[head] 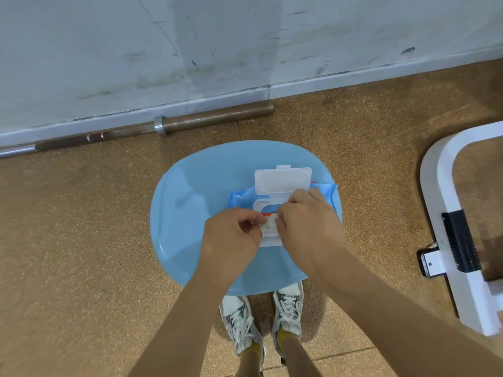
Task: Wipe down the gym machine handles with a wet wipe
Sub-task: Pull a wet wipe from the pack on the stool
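Note:
A blue pack of wet wipes (324,193) lies on a light blue stool seat (190,208), its white flip lid (283,180) standing open toward the wall. My left hand (231,240) and my right hand (307,224) meet over the pack's opening. Both pinch at the white wipe (269,223) that shows between their fingertips. Most of the opening is hidden under my hands.
A rusty barbell (212,119) lies on the brown floor along the scuffed white wall. A white machine frame (446,235) with a black grip pad (460,240) stands at the right. My shoes (261,322) are just under the stool's near edge.

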`<state>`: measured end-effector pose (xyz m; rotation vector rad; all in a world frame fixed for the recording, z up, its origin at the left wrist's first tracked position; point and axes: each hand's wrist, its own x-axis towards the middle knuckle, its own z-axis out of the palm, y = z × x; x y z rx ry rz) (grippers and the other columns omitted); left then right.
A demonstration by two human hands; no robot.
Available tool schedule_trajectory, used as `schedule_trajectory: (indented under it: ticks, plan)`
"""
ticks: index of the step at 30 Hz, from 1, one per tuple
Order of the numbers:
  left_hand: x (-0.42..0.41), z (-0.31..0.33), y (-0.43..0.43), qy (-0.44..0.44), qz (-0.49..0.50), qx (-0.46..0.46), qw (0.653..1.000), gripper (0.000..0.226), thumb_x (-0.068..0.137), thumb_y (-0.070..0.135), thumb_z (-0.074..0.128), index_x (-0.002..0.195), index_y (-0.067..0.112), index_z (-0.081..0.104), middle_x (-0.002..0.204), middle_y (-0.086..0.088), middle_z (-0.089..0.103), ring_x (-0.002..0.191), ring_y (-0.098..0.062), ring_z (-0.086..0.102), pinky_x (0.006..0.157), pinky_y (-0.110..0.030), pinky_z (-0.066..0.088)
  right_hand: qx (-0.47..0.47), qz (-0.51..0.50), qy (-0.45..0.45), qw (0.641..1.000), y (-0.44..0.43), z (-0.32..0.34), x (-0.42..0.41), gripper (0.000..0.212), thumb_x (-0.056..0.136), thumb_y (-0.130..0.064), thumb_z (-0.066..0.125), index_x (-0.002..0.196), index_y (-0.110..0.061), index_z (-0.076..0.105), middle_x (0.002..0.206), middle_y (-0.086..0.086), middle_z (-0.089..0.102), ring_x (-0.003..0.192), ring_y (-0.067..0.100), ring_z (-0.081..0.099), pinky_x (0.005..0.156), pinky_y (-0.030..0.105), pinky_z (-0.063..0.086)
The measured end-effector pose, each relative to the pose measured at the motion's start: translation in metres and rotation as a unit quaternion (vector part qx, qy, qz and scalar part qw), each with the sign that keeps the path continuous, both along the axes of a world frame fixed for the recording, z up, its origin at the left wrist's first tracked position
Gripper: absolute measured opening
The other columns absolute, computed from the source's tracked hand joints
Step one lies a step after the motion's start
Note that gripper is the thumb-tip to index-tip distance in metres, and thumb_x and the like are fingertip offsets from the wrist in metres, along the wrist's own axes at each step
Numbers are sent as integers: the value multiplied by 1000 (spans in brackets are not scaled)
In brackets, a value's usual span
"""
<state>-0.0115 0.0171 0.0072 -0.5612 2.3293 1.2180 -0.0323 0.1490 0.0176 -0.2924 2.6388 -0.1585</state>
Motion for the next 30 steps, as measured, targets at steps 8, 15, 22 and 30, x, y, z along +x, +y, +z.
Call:
schedule_trajectory:
  ticks: [8,15,22,30]
  plan:
    - [5,1,-2,-5,10,10,1000,31,79,2,61,80,30,75,64,18,63,63,4,56,61,-4,40,97,292,24,951,-8,-7,-17,15,88,-21,52,92,-12,63,91,5,63,94,28,52,92,39,36]
    - [8,0,6,61,-47,-43,996,12,81,20,66,89,24,74,81,9,63,73,-10,60,76,-27,49,-127,146,32,981,14,-15,-22,19,63,-23,50,48,-10,50,47,4,46,47,26,52,62,29,25]
    - [9,4,18,79,-134,-150,976,22,82,43,63,102,34,66,100,10,49,81,-18,61,69,-32,50,-217,138,73,964,26,-18,-14,23,72,-24,43,57,-8,49,54,7,48,60,20,43,63,28,26]
    - [10,1,17,83,-127,-143,978,12,92,35,54,100,33,63,104,10,48,87,-15,57,71,-35,50,-333,-59,-29,941,34,-11,-8,15,83,-12,49,69,-13,43,67,-9,40,65,6,36,61,16,29]
